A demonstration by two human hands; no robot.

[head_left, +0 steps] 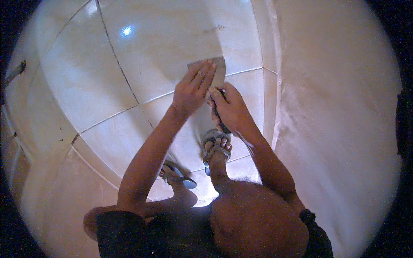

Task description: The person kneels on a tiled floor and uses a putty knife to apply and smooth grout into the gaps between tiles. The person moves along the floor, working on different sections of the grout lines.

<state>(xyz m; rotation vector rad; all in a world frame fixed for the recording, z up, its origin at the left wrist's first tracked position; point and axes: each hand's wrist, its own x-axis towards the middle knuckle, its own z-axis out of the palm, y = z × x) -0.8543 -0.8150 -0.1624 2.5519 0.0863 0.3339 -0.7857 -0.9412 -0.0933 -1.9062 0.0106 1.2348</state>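
Note:
A wide putty knife [220,68] with a dark handle is in my right hand [231,107], its fingers wrapped round the handle. The broad blade points away from me, low over or against the light floor tiles [155,47]; I cannot tell whether its edge touches. My left hand [191,92] lies with straight fingers on the blade's left part, covering some of it. A small greyish smear [217,28] marks the tile beyond the blade.
Dark and pale joints run between the glossy tiles. A tiled skirting [269,47] and a pale wall [331,107] rise on the right. Another skirting strip [94,165] runs along the left. My sandalled feet [217,148] are on the floor below my hands.

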